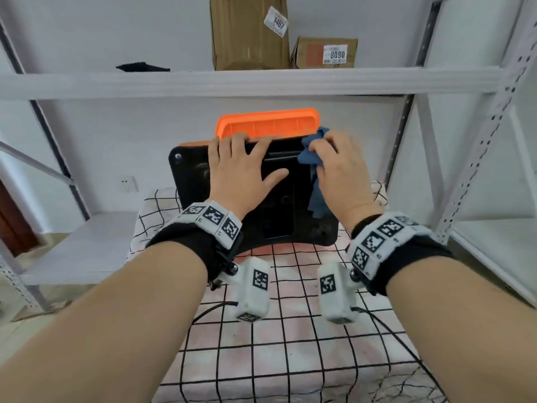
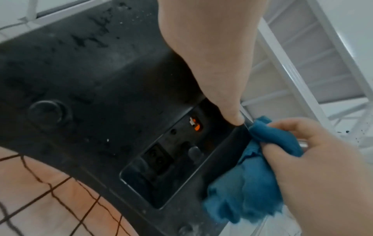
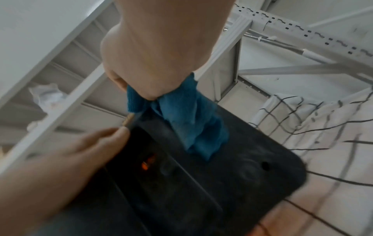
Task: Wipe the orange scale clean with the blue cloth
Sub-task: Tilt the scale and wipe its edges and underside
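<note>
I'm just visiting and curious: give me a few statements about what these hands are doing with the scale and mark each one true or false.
1. The right hand grips the blue cloth. True.
2. The scale lies flat with its orange side up. False: it is tipped up, its black underside facing the person, the orange part behind.
3. The left hand rests spread on the black underside. True.
4. The cloth is at the scale's left edge. False: it is at the upper right, by the right hand.
5. The scale rests on a checked sheet. True.
6. The shelf above holds only one box. False: two boxes stand there.
</note>
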`<state>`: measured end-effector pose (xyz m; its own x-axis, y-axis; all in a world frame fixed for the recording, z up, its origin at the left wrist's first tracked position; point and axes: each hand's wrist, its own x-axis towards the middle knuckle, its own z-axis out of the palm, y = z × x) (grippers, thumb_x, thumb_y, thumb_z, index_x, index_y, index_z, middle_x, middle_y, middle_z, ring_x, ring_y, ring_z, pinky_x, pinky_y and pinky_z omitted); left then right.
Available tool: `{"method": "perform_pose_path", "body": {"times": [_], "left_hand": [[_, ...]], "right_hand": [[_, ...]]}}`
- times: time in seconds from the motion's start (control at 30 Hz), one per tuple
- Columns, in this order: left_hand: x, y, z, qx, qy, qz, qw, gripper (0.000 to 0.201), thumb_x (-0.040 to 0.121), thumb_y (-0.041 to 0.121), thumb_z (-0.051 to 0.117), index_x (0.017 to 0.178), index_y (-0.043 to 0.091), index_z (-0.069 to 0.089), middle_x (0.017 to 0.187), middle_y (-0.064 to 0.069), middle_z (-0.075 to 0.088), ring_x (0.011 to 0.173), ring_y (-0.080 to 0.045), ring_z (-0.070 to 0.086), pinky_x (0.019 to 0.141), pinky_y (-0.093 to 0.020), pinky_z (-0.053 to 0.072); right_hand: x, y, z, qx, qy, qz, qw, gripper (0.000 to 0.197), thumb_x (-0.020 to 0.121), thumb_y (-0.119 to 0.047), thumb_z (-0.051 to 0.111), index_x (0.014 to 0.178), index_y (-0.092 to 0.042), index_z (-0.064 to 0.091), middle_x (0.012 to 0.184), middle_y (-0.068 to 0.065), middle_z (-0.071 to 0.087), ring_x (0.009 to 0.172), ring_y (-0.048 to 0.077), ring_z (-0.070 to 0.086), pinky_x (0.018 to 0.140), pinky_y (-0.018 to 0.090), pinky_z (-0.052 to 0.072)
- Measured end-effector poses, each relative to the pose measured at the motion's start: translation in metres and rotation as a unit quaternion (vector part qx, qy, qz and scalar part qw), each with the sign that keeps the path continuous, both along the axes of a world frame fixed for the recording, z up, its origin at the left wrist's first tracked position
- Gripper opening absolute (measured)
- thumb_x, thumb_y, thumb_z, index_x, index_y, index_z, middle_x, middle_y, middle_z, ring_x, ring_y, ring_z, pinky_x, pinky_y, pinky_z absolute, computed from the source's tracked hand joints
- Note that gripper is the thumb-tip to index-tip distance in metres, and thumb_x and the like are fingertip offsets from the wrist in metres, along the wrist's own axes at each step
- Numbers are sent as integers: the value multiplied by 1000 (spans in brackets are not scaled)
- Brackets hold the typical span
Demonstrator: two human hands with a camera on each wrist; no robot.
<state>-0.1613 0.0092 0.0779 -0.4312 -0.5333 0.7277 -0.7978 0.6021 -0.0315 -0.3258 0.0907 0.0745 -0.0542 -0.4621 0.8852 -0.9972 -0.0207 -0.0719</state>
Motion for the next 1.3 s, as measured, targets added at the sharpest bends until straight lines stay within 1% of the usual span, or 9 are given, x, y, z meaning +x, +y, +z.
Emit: {"method": "perform_pose_path", "body": {"times": [0.1, 0.27, 0.5, 0.67, 0.77, 0.97, 1.17, 1.23, 1.3], "left_hand": [[-4, -4, 3, 3, -10, 0, 1000, 72, 79, 71, 31, 134, 29, 49, 130, -11, 51, 121, -36, 43, 111, -51, 17], [-1, -17, 6, 9, -37, 1, 999, 64, 87, 57, 49, 143, 28, 37, 145, 2, 42, 130, -32, 36, 112, -47, 13], [2, -21, 7, -4, -11, -10, 1000, 50, 92, 43, 50, 140, 29, 42, 141, 6, 47, 127, -27, 39, 110, -43, 15], [-2, -25, 12, 7, -14, -22, 1000, 50, 91, 35, 51, 140, 29, 43, 141, 6, 48, 127, -26, 39, 109, -43, 16], [-3, -25, 10, 1, -8, -18, 1000, 51, 89, 28, 51, 139, 29, 45, 139, 7, 50, 126, -26, 41, 107, -42, 18], [2, -22, 5, -17, 17, -22, 999, 52, 84, 23, 53, 135, 27, 50, 135, 5, 54, 122, -28, 45, 105, -44, 22], [0, -17, 7, 8, 16, -27, 999, 52, 86, 23, 51, 138, 29, 47, 139, 7, 50, 126, -25, 40, 107, -41, 18], [0, -15, 7, 10, 19, -28, 999, 52, 86, 23, 51, 138, 29, 46, 139, 8, 50, 126, -24, 40, 108, -41, 17], [2, -13, 6, 12, 21, -29, 999, 53, 86, 23, 52, 137, 30, 46, 138, 8, 50, 127, -24, 39, 108, -41, 16]], "right_hand": [[-2, 5, -35, 1, -60, 10, 998, 25, 78, 2, 59, 103, -3, 62, 109, 18, 55, 92, 35, 53, 81, 40, 45], [-8, 26, -72, 163, -109, 2, 981, 23, 85, -8, 62, 107, -5, 62, 109, 11, 51, 92, 25, 54, 79, 36, 50], [-9, 3, -6, 57, -84, 33, 994, 22, 83, -4, 60, 104, -5, 63, 106, 15, 52, 90, 29, 54, 77, 37, 46], [-10, 15, -60, 106, -134, 8, 985, 27, 86, -8, 58, 113, -7, 63, 108, 11, 53, 94, 24, 55, 84, 34, 48], [-9, 14, -58, 108, -107, 15, 988, 27, 87, -7, 58, 113, -5, 65, 108, 13, 56, 94, 28, 56, 81, 29, 44], [15, -10, -17, 58, -5, 38, 998, 27, 81, -3, 59, 107, 0, 65, 96, 17, 58, 80, 33, 58, 67, 39, 52], [-5, 12, -44, 187, 99, 16, 977, 35, 74, 0, 69, 109, -5, 64, 102, 12, 58, 82, 29, 57, 73, 38, 54], [-13, 20, -39, 245, 82, -5, 966, 34, 85, -5, 59, 119, -8, 60, 109, 10, 54, 94, 28, 54, 82, 39, 50], [-22, 22, -23, 201, 35, -22, 979, 32, 89, -6, 53, 121, -6, 59, 111, 13, 53, 99, 32, 53, 84, 40, 46]]}}
